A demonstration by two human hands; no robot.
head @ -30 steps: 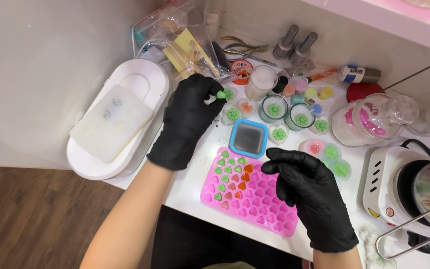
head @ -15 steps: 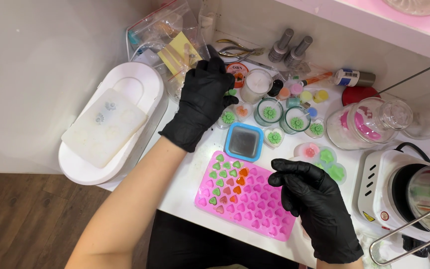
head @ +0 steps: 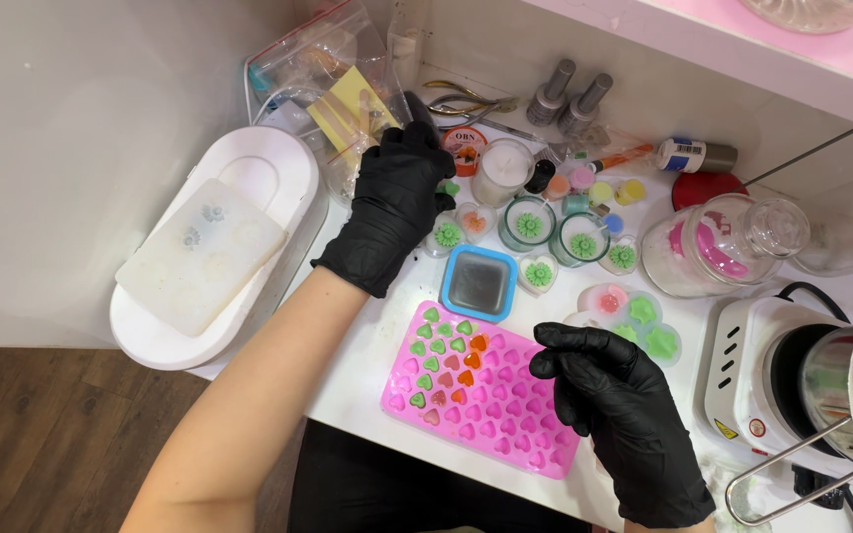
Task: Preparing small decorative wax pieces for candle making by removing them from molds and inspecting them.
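Cluttered white counter (head: 367, 365) carries a soft, floppy pink heart mould (head: 481, 390) just left of the right hand (head: 624, 415), its grip curled, seemingly empty, while the left hand (head: 397, 202) pinches a tiny, light green piece (head: 449, 188); the mould is likely best lifted by both edges.

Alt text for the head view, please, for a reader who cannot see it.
Two black-gloved hands work over a white table: the left hand reaches toward small cups with green flowers, the right hand rests on a pink heart mould; a blue square dish sits between.

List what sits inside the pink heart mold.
The pink mold has green, orange and red fillings in the heart cavities at its upper left; most other cavities look empty. The right hand covers its right edge, so those cavities are hidden.
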